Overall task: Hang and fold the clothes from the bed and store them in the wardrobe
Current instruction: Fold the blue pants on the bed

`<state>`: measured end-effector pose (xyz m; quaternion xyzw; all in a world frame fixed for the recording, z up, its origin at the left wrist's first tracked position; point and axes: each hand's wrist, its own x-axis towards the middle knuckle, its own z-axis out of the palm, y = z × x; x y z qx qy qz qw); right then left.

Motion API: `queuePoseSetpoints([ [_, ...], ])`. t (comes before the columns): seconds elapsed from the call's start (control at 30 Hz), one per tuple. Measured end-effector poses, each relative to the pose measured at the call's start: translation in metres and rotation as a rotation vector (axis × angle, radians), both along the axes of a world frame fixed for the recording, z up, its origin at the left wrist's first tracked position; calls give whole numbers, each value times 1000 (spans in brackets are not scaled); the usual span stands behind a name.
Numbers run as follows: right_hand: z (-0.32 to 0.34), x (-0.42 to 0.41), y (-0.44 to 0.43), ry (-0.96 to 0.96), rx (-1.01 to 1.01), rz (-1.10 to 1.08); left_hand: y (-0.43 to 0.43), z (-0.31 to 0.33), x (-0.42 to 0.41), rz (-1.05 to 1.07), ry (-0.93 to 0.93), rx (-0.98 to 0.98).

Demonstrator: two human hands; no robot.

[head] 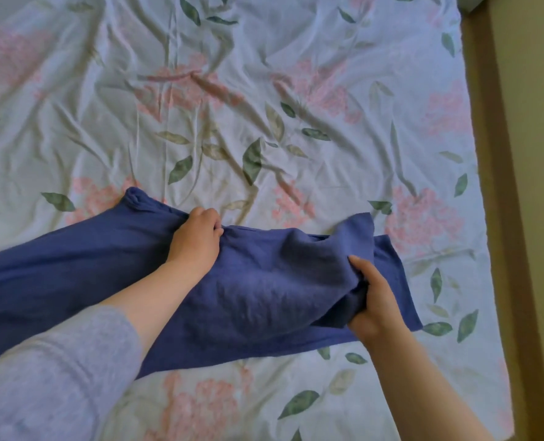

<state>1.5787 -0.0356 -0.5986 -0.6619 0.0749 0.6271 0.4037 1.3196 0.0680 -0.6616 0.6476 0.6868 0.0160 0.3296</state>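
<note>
I hold the blue garment (258,281) spread across the floral bed sheet (264,106) so its layers can be aligned for a fold. My left hand (197,237) pinches its far edge; my right hand (372,300) grips bunched cloth at its right end. The garment spans between both hands, trailing left under my forearm

Left grip (197,238), fingers curled, pinching the far edge of the blue garment (264,291), left forearm reaching over it, lilac sleeve (57,377) at the elbow, right grip (375,300) clutching a bunch at its right end, right forearm bare.
</note>
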Motion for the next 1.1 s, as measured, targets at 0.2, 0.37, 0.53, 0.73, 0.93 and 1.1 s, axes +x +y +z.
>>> queuePoseSetpoints([
  [0.2, -8, 18, -23, -407, 44, -185, 1, 3, 8, 9, 69, -2],
  [0.37, -6, 26, -45, -671, 34, 58, -14, 14, 20, 57, 21, 74],
  [0.53, -5, 34, -35, -136, -75, -284, -46, 25, 49, -67, -146, 192],
  [0.73, 8, 55, -12, 106, -188, -262, -78, 13, 78, -226, -69, 15],
  [0.93, 1, 81, -37, -495, -137, -158, -74, 7, 90, -372, 196, -75],
  [1.1, -14, 90, -65, -737, -191, 257, -66, 8, 98, -423, 281, -128],
])
